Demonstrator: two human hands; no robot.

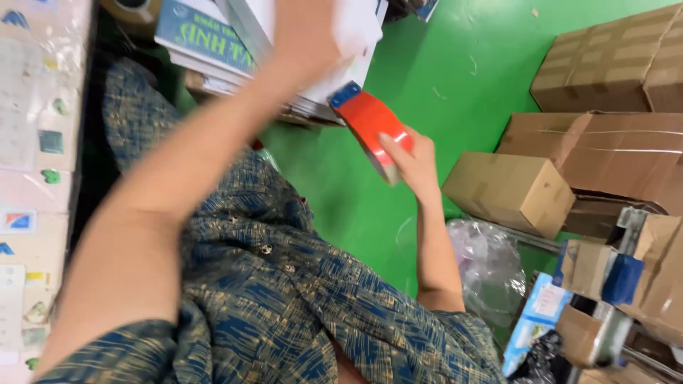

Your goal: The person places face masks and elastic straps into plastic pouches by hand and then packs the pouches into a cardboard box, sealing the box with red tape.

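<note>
Right hand (416, 165) fingers clamped on red tape dispenser (370, 128), left hand (306, 32) on white box (356, 28), grip unclear

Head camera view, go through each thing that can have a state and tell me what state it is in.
Red tape dispenser: lifted, gripped in right hand.
Left hand: pressed on the white flat pack atop the stack; grip blurred.
Small brown cardboard box: closed, lying on the green floor.
Large brown cardboard boxes: closed, taped.
Clear plastic bag: crumpled.
</note>
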